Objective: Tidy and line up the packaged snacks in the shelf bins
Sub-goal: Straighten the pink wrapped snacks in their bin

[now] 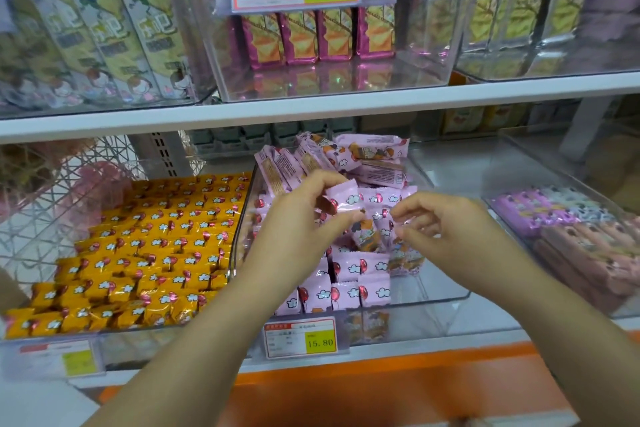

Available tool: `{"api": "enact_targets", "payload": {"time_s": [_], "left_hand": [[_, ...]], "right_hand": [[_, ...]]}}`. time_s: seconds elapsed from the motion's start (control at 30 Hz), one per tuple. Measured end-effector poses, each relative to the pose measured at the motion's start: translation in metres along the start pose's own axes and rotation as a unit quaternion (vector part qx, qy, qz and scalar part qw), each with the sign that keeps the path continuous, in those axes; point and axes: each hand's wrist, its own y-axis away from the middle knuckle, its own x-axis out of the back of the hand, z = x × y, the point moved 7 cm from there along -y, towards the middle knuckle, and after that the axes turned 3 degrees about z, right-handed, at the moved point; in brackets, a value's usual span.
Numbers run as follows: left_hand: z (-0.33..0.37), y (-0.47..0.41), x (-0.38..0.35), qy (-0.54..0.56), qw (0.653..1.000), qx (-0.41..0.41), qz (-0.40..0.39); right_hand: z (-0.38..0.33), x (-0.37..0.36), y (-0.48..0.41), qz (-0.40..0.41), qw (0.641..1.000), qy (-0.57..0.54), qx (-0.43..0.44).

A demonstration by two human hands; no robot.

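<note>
Lower shelf (433, 352), middle clear bin (446, 298). The left hand (301, 218) is above the bin's centre. Its grip is closed on one pink packet (343, 199), pinched between thumb and fingertips and lifted clear of the stock, probably to turn it face-up before it is set in line.

The right hand (446, 222) is near the right of that packet, fingers curled down toward loose packets. Whether its grip holds one cannot be told.

Along the bin's front edge the lined-up pink packets (356, 291) stand in short rows, printed fronts showing. Toward the back edge a loose heap (367, 156) lies tilted at mixed angles, so most of the bin appears unsorted.

The packets are small pillow-shaped pouches of glossy film with crimped ends. They look light and slippery. The bin walls are rigid, transparent and reflective.

The orange packets (145, 253) in the left bin are already in even rows.
</note>
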Motion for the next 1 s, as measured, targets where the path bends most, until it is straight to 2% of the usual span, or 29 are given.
{"api": "enact_targets", "payload": {"time_s": [0.13,0.27,0.37,0.57,0.7,0.87,1.0], "left_hand": [[0.004,-0.003,-0.019,-0.194,0.977,-0.071,-0.059],[-0.005,-0.005,-0.039,-0.293,0.943,-0.102,-0.119],[-0.017,-0.005,-0.047,-0.294,0.937,-0.096,-0.162],[-0.025,0.002,-0.046,-0.241,0.945,-0.092,-0.200],[-0.021,0.001,-0.027,-0.172,0.974,-0.086,-0.117],[-0.029,-0.007,0.006,-0.176,0.983,-0.058,0.020],[-0.033,-0.008,0.012,-0.216,0.975,-0.043,0.041]], "right_hand": [[-0.001,-0.009,0.003,-0.053,0.998,-0.013,-0.013],[-0.005,-0.028,0.016,-0.173,0.983,-0.015,-0.051],[-0.005,-0.034,0.016,-0.196,0.978,0.034,-0.058],[-0.005,-0.039,0.011,-0.186,0.980,0.026,-0.062],[-0.003,-0.032,0.008,-0.164,0.984,-0.007,-0.063],[-0.009,-0.023,-0.011,-0.022,0.996,-0.064,-0.055],[-0.024,-0.050,-0.031,-0.032,0.995,-0.095,0.010]]}}
